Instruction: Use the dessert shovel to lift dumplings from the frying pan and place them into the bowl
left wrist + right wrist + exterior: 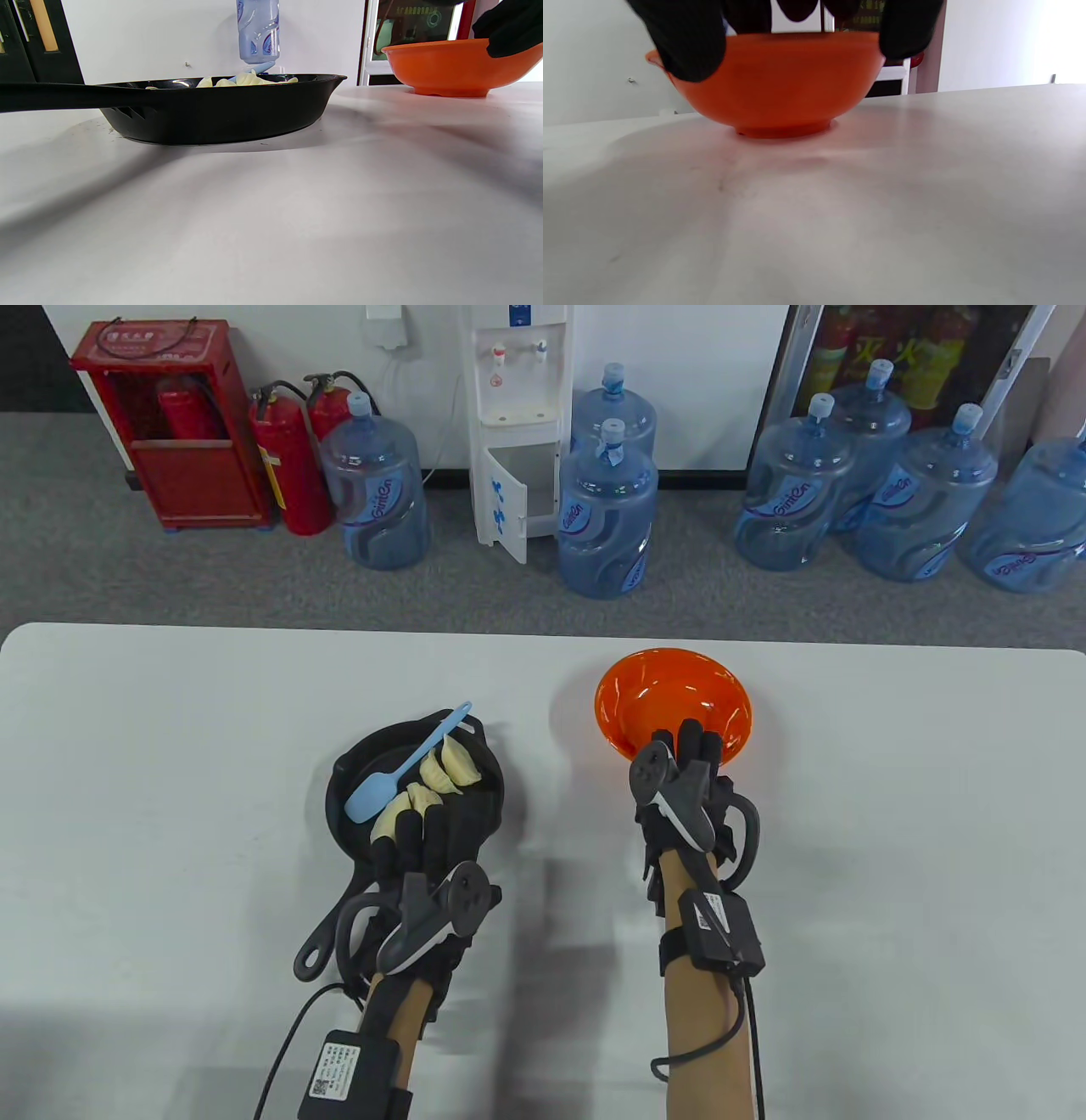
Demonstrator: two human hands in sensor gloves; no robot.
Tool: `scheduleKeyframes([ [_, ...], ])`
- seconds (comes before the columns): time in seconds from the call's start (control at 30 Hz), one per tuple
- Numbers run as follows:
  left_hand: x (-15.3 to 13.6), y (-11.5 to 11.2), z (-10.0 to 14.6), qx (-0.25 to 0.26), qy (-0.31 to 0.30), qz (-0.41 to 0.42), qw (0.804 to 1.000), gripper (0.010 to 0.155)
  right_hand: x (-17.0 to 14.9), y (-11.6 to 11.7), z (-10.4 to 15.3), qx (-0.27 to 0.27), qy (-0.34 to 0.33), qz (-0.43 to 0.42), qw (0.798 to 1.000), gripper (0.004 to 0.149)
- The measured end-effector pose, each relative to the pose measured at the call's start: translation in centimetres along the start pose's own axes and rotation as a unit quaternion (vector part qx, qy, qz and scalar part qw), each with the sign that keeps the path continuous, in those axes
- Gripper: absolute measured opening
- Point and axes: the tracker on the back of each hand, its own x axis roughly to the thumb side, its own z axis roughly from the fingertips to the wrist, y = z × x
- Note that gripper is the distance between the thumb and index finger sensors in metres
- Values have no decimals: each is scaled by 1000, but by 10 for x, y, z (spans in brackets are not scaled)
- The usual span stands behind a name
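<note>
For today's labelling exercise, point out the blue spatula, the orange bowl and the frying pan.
blue spatula (370, 797), table view, on its flat blade.
orange bowl (653, 695), table view, on its inner wall.
frying pan (220, 114), left wrist view, on its outer side wall.

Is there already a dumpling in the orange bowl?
No: in the table view the bowl shows only bare orange inside, while the dumplings all lie in the pan.

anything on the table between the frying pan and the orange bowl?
No. Between the frying pan and the orange bowl there is only bare white table, with shadows on it. The table view shows it, and the left wrist view agrees.
</note>
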Motion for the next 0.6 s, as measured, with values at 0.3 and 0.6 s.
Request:
scheduleKeyframes([
  [0.3, 0, 3, 1, -2, 6, -10, 1000, 77, 3, 12, -13, 28, -2, 7, 1000, 65],
  [0.6, -1, 1, 0, -6, 8, -3, 1000, 77, 0, 11, -18, 6, 1, 7, 1000, 47],
])
